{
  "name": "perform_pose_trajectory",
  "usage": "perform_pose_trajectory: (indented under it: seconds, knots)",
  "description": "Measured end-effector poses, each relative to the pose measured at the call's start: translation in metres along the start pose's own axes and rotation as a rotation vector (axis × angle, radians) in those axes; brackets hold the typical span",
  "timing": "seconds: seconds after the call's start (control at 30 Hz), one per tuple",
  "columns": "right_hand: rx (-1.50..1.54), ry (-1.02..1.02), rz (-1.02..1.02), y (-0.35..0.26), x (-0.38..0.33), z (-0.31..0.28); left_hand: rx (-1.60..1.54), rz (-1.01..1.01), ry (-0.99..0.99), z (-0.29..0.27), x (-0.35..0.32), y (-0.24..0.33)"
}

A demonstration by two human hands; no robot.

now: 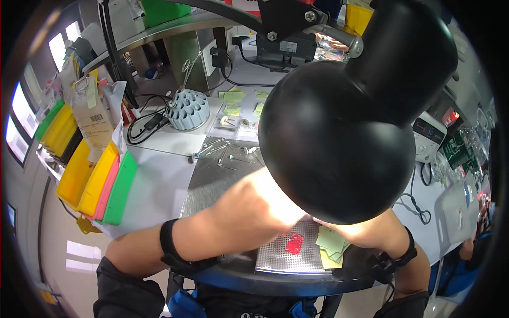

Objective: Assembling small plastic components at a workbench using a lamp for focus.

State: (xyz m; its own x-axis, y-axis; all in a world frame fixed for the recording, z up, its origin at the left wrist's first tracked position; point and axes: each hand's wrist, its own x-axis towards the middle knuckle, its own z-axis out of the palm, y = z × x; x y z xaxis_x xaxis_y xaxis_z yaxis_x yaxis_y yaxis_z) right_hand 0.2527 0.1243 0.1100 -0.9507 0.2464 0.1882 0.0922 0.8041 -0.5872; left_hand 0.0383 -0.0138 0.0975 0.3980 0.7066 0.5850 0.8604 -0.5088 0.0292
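Observation:
A round black lamp head (334, 138) hangs over the middle of the bench and covers the fingers of both my hands. My left hand (265, 204) reaches in under it, brightly lit, with the back of the hand showing. From the other side my right hand (366, 230) comes in, near a stack of yellow-green paper slips (331, 241). Whatever the hands hold, if anything, is hidden. Just below them lies a silvery gridded mat (270, 259) at the bench's front edge, with a small bright red piece (295, 244) on it. The slips overlap the mat's right side.
Several small shafted tool bits (222, 153) lie on the metal sheet (204, 191) beyond my left forearm. Behind them stand a grey-blue holder with round holes (188, 110) and loose cables. Coloured trays (119, 191) are at left, a white control unit (428, 139) at right.

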Motion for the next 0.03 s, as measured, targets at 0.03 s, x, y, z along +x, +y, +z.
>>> perform_pose_trajectory:
  seconds: [0.03]
  knots:
    - [-0.105, -0.042, 0.031, 0.0021, 0.0037, -0.0017, -0.051, -0.035, 0.033, 0.0014, 0.0011, -0.007]
